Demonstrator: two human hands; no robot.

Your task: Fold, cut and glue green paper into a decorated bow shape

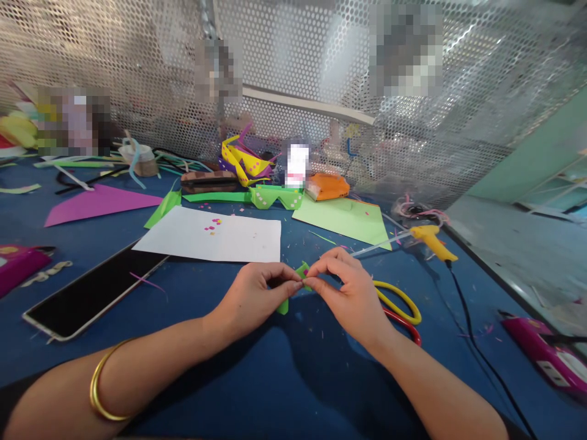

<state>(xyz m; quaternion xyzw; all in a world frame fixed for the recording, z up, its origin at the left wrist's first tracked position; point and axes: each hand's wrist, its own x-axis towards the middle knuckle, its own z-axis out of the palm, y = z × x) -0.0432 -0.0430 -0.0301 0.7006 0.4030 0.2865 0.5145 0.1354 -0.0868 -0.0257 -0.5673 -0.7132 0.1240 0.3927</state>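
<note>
Both my hands meet over the blue table point(321, 379), fingertips nearly touching. My left hand point(252, 296) pinches a small piece of green paper point(283, 307), which shows below and above the fingers. My right hand point(351, 290) is closed in a pinch at the same piece, beside a tiny pink spot; whether it holds anything else is hidden. Right of my right hand lie scissors with a yellow handle point(416, 308) and a red handle, partly covered by the hand. Ahead is a white paper sheet point(243, 238) with small pink and yellow bits on it.
Green paper glasses point(275, 198) and yellow ones point(250, 164) lie at the back. A yellow glue gun point(431, 238) trails a black cord on the right. A black tablet-like slab point(92, 293), purple paper point(101, 205) and light green paper point(343, 219) lie around. Perforated metal stands behind.
</note>
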